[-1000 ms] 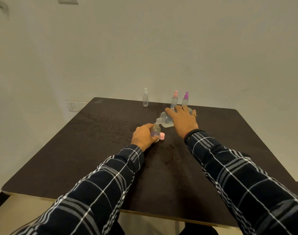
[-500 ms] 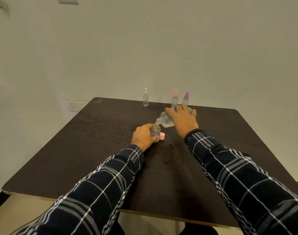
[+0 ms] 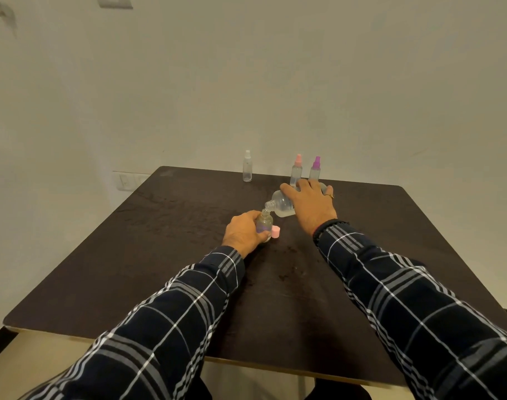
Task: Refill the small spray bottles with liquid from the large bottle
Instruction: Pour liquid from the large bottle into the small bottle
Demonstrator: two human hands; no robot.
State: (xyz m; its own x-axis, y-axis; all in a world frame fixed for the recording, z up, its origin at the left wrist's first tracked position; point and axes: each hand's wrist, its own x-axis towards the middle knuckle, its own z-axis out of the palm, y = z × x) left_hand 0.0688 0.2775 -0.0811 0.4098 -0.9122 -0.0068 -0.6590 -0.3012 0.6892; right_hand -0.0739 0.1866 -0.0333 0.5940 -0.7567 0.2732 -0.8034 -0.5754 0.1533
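Pouring setup: right hand (image 3: 311, 204) is gripping the large clear bottle (image 3: 282, 204) from above, fingers wrapped over its body, tipping it down to the left so its neck is sitting right over the mouth of the small uncapped bottle (image 3: 264, 223). Left hand (image 3: 243, 230) is clasping that small bottle, fingers curled round its side, holding it upright on the dark table (image 3: 160, 255) near the middle. Pink cap (image 3: 275, 231) is lying on the table just right of the small bottle. Three capped spray bottles are standing along the far edge: clear-topped bottle (image 3: 247, 166) to the left, pink-topped bottle (image 3: 296, 170) and purple-topped bottle (image 3: 315, 168) side by side just behind the right hand. Can't tell whether liquid is flowing.
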